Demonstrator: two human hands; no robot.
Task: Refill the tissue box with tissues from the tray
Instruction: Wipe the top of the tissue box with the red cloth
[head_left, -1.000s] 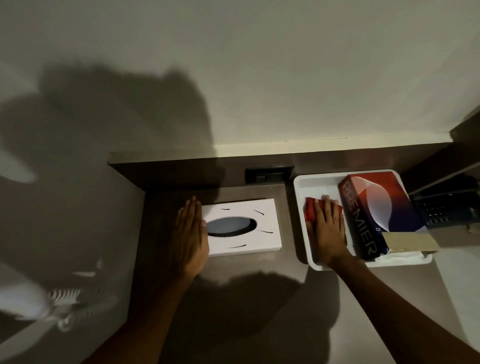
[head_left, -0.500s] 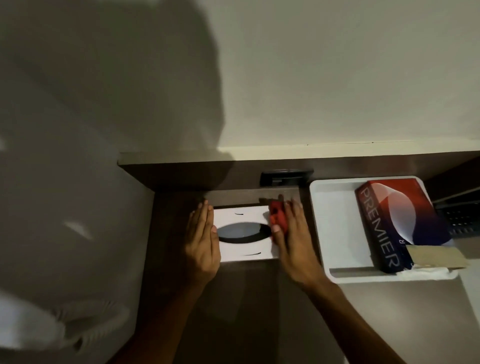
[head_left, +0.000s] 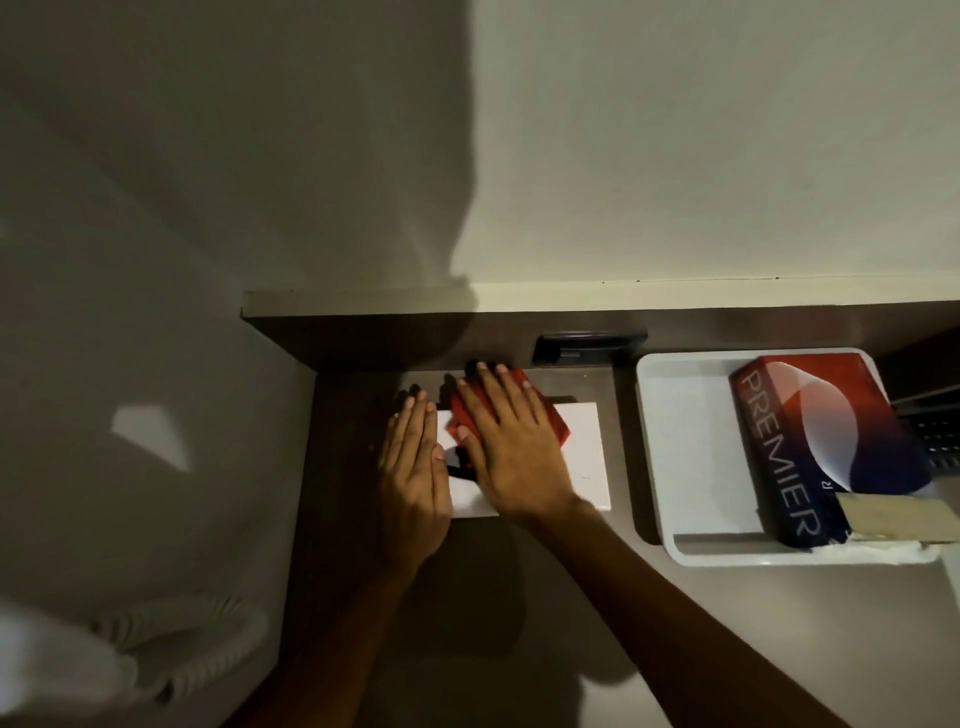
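Observation:
A flat white tissue box (head_left: 584, 457) lies on the dark counter, its dark oval slot mostly covered by my hands. My right hand (head_left: 511, 452) lies flat on top of the box, pressing a red cloth (head_left: 550, 418) against it; the cloth shows at the fingertips and beside the palm. My left hand (head_left: 415, 478) rests flat with fingers together on the box's left edge. To the right, a white tray (head_left: 680, 447) holds a red and blue tissue pack (head_left: 810, 447) marked PREMIER, with white tissues (head_left: 883, 551) at its near end.
A brown cardboard flap (head_left: 898, 522) sticks out at the tray's near right corner. A black socket panel (head_left: 589, 345) sits in the dark back ledge. A dark telephone keypad (head_left: 935, 441) lies right of the tray. A white coiled cord (head_left: 171, 644) hangs at lower left.
My right hand carried the red cloth from the tray leftwards onto the tissue box and now covers most of the slot. My left hand stayed on the box's left edge.

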